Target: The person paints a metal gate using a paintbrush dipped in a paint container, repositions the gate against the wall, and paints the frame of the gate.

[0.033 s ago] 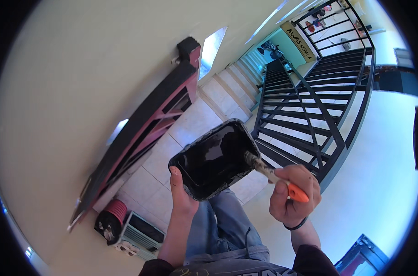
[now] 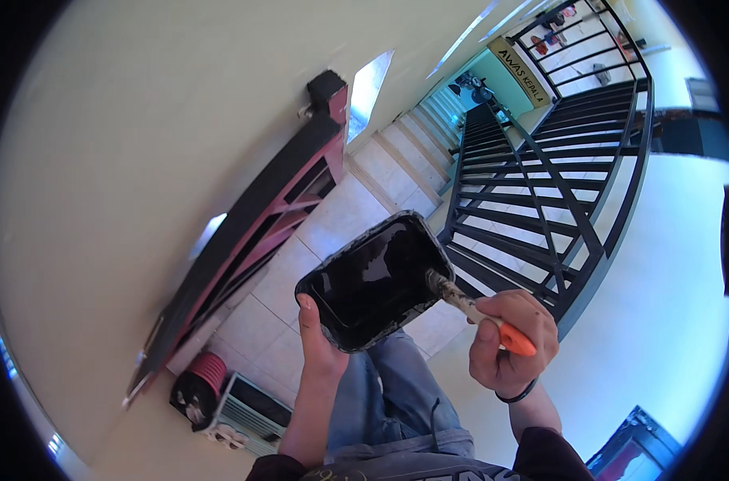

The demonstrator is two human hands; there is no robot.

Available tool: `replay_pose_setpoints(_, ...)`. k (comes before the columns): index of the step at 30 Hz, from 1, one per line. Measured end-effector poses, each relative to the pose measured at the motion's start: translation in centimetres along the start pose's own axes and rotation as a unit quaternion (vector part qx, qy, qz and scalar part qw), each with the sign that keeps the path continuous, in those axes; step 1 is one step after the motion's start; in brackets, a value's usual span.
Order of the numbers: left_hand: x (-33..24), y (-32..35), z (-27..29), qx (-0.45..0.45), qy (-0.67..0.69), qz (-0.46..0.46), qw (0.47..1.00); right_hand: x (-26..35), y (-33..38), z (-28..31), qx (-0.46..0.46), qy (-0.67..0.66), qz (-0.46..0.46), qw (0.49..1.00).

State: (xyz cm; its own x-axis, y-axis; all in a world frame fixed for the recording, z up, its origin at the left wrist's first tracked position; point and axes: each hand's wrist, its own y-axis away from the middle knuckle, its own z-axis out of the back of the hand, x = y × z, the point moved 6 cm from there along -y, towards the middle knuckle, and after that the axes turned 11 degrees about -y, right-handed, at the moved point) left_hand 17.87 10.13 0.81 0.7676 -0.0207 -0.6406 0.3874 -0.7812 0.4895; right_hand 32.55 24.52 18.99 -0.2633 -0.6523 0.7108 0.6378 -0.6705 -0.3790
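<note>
My left hand (image 2: 318, 346) grips the near corner of a black rectangular paint tray (image 2: 372, 280), thumb on its rim. The tray is held up in front of me and is coated with glossy black paint. My right hand (image 2: 510, 346) is closed around the orange handle of a paintbrush (image 2: 463, 302). The brush head rests at the tray's right edge, dipped in the black paint. My legs in jeans show below the tray.
A black metal railing (image 2: 541, 200) runs along the right, beside tiled stairs (image 2: 396, 160). A red and black metal frame (image 2: 252, 232) leans on the cream wall at left. A red cable reel (image 2: 200, 385) and a white slatted appliance (image 2: 248, 413) sit on the floor.
</note>
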Motion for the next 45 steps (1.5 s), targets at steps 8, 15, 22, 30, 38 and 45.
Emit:
replay_pose_setpoints(8,-0.6,-1.1,0.0,-0.044,-0.059,0.037,0.997,-1.7,1.2,-0.6,-0.046,-0.009,-0.039,0.998)
replay_pose_setpoints(15,-0.2,-3.3,-0.7,0.010,-0.077,0.050,0.996,-2.9,1.5,-0.4,-0.065,-0.010,-0.082,0.994)
replay_pose_setpoints(22,0.4,-3.9,-1.7,0.038,-0.077,0.065,0.994,-3.3,2.4,-0.1,-0.051,0.028,-0.122,0.991)
replay_pose_setpoints(30,0.7,-1.3,-0.8,0.009,-0.029,0.050,0.998,-1.4,3.6,0.1,-0.061,0.004,-0.077,0.995)
replay_pose_setpoints(38,0.6,5.1,3.7,-0.014,0.011,0.026,1.000,2.2,6.7,-2.4,-0.028,-0.040,-0.090,0.995)
replay_pose_setpoints(45,-0.1,11.3,10.2,-0.049,0.023,0.056,0.997,7.1,11.8,-8.3,-0.023,-0.100,-0.064,0.993)
